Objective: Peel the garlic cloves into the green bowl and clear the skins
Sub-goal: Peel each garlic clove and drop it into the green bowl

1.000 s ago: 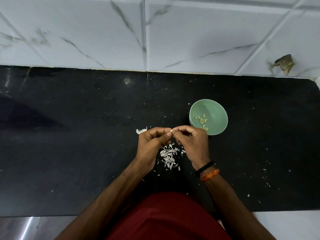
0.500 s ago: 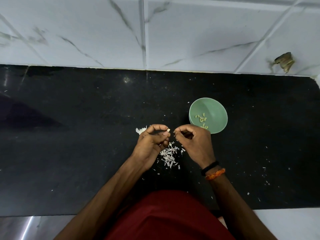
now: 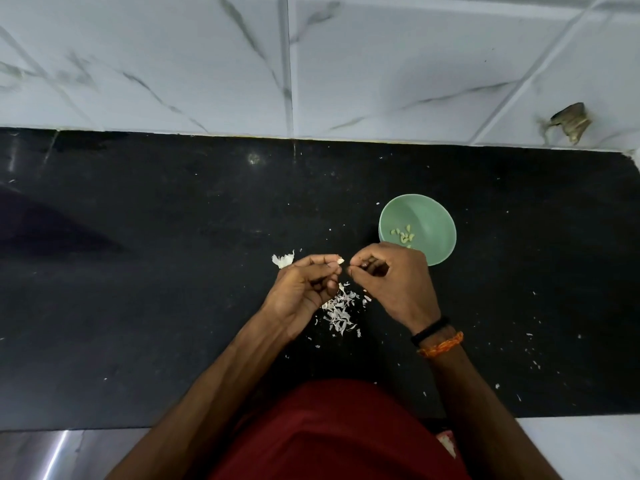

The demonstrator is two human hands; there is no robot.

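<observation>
left hand (image 3: 304, 289) pinched clove (image 3: 340, 261), tip toward 3 o'clock | right hand (image 3: 394, 282) fingertips pinched together just beside | bowl (image 3: 440, 216) at 2 o'clock, right hand nearer

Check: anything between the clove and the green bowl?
Only the right hand, in the head view. It covers the near rim of the bowl; the left hand pinches the clove.

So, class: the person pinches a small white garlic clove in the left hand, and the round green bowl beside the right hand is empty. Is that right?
Not quite. In the head view the round green bowl holds several small pale peeled cloves. The rest stands: the left hand pinches the small white garlic clove, and the bowl sits beside the right hand.
</observation>
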